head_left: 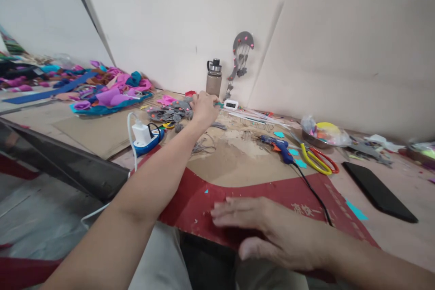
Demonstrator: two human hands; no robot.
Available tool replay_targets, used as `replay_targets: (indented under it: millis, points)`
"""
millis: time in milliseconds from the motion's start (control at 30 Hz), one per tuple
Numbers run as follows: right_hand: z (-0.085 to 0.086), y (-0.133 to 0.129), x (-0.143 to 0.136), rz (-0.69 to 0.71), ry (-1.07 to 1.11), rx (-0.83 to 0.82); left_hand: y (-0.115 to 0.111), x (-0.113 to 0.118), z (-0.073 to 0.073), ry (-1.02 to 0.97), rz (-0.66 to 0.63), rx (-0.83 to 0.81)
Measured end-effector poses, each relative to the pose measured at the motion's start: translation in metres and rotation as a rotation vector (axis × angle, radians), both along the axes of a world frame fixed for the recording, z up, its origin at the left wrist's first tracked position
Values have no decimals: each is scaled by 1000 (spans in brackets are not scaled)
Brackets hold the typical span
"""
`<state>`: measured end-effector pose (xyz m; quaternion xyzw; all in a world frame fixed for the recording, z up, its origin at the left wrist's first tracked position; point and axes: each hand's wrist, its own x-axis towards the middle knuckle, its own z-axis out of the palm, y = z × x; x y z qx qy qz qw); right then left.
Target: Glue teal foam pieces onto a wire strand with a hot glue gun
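Observation:
My left hand reaches far across the table, just in front of a grey bottle and beside a pile of grey felt pieces with pink dots. Its fingers curl down, and whatever they may hold is hidden. A small white digital timer stands just right of it. Low over the red sheet near the front edge, my right hand is palm down with fingers stretched out, holding nothing. A blue glue gun lies beyond it, with small turquoise cut-outs alongside.
Yellow and red-handled scissors and a black phone lie at right. A bowl stands behind them. At left are a blue power strip with a white plug and colourful fabric scraps. White boards close off the back.

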<state>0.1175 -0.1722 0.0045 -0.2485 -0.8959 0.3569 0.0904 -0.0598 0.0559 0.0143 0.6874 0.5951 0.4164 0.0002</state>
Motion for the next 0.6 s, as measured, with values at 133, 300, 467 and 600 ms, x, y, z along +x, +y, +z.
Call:
replay_targets:
  millis: [133,300,467,600]
  points:
    - [0,22,14,-278,165,115,6,0,0,-8,-113,37]
    - [-22,78,8,-569,-281,388,9,-2,-2,-142,-270,56]
    - [-31,25,-15,-281,-280,235,10,-3,-4,-269,-344,16]
    - [-23,-29,-13,199,93,55,8,0,-3,-302,-380,19]
